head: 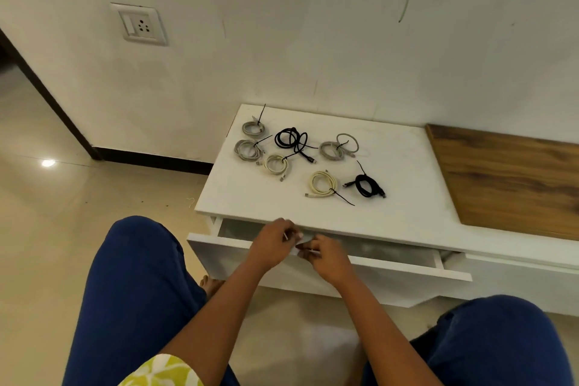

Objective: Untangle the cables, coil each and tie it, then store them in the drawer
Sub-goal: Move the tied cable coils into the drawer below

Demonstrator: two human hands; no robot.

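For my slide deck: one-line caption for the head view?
Both hands, left hand and right hand, pinch something small and white over the open drawer; coiled cables lie on the white cabinet top.

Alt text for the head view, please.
Both hands, left and right, pinch a small white item, hard to identify, over the partly open drawer. Seven coiled cables lie on the white cabinet top.

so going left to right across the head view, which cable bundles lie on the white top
Two grey coils at the left edge (their order is unclear) → cream coil → loose black cable → yellowish coil → grey coil → black coil.
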